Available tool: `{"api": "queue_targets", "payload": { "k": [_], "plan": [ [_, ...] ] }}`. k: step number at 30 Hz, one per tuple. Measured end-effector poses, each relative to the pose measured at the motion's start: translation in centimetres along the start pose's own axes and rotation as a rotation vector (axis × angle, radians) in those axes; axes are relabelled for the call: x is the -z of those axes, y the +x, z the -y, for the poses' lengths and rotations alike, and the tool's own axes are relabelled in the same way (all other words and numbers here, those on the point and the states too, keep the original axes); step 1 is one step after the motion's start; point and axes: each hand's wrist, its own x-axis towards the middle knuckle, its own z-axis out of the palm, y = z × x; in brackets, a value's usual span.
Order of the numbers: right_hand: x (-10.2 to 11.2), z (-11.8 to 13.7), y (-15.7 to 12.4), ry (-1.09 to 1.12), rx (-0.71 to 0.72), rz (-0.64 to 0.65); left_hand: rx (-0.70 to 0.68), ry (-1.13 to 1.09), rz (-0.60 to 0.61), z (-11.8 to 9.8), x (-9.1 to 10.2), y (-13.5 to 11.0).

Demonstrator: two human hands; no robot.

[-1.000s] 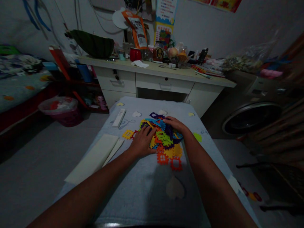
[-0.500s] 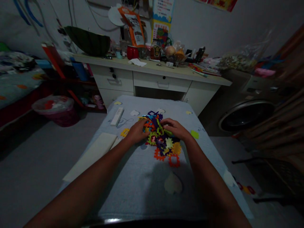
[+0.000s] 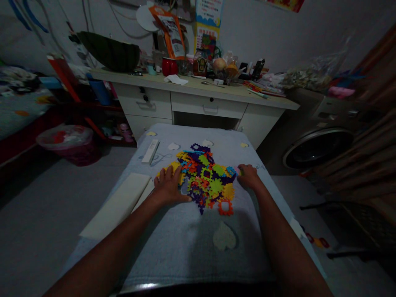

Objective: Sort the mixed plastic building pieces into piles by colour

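Mostly the view is filled by a tabletop [image 3: 185, 243] under a pale blue cloth, which runs away from the person towards a cream desk [image 3: 210, 109] with drawers that stands just past its far edge. A pale folded sheet [image 3: 117, 206] lies along the tabletop's left edge, partly overhanging it.

Around the middle of the tabletop, a little towards the far edge, lies a spread heap of colourful interlocking pieces [image 3: 207, 177] in yellow, green, purple, orange and blue.

The left hand [image 3: 168, 187] lies palm down with its fingers open and flat on the heap's left side. The right hand [image 3: 249, 177] touches the heap's right side. In this dim light I cannot tell whether its fingers are curled on a piece or only rest there.

A cream heart patch [image 3: 225, 238] shows on the cloth nearer the person, between the two forearms. A white bar [image 3: 150, 151] lies near the far left corner, apart from the heap. One orange square piece [image 3: 225, 207] sits at the heap's near edge.
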Motion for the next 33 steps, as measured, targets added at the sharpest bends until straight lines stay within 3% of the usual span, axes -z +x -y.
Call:
{"api": "queue_targets", "payload": {
  "k": [3, 11, 15, 20, 26, 33],
  "plan": [
    [-0.7, 1.8, 0.3, 0.168, 0.111, 0.008, -0.052, 0.028, 0.006, -0.7, -0.6, 0.0],
    [-1.7, 6.2, 1.0, 0.692, 0.105, 0.06, -0.182, -0.027, -0.136, -1.8, -0.8, 0.5],
    [-1.7, 8.2, 1.2, 0.931, 0.113, 0.133, -0.2, -0.053, -0.152, -2.1, -0.7, 1.1],
    [-1.7, 10.6, 0.7, 1.227, 0.019, 0.297, -0.269, -0.119, -0.195, -1.9, -1.0, 2.4],
    [-1.2, 11.5, -0.1, 1.42, -0.03, 0.349, -0.373, -0.3, -0.198, -2.1, -1.2, 3.1],
    [0.2, 12.2, 0.5, 1.538, 0.034, 0.328, -0.522, -0.581, -0.286, -3.9, 0.1, 5.8]
  ]
}}
